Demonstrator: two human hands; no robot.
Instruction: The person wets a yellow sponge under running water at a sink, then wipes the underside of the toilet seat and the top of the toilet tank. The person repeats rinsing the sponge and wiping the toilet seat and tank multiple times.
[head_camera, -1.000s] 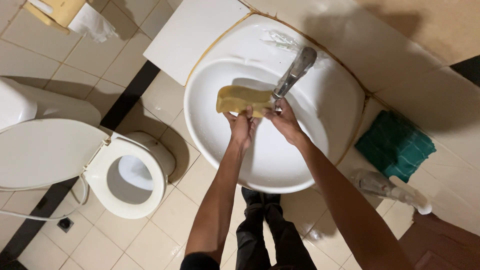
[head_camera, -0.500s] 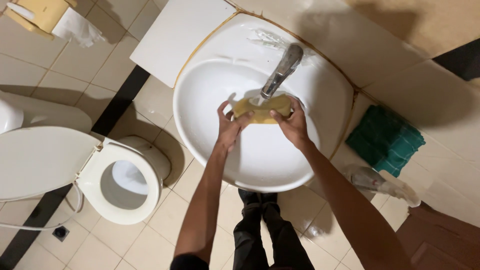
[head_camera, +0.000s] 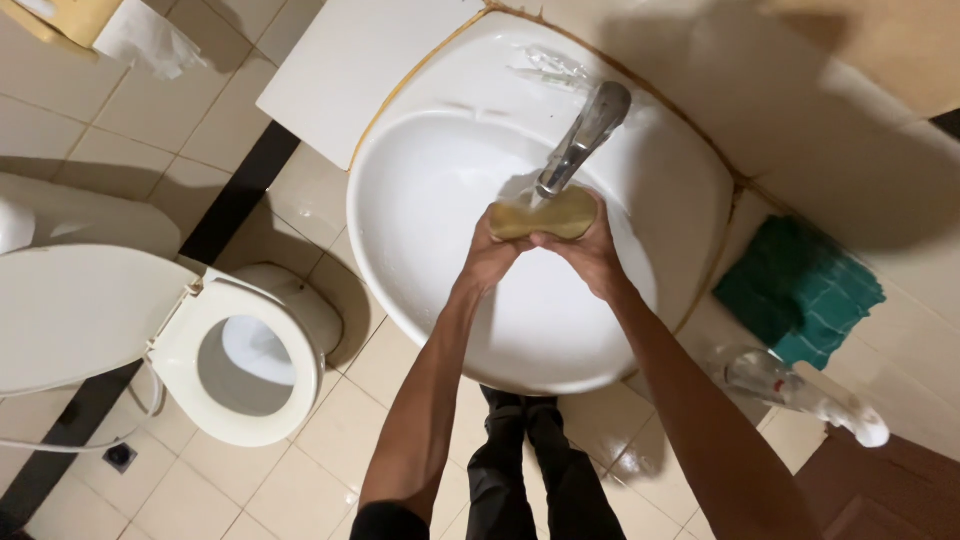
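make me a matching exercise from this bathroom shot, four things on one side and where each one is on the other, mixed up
Things:
1. sponge
2. tap
3. toilet
4. green cloth

Places:
A. on the floor left of the sink
B. on the counter right of the sink
C. gripped between both hands, left and right
D. mounted at the back rim, reaching over the bowl

Pairs: 1-C, 2-D, 3-A, 4-B

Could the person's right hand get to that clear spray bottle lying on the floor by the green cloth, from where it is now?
Probably yes. The right hand grips the yellow sponge over the sink together with the left hand. The spray bottle lies low to its right beside the green cloth, nothing between; it would need bending down.
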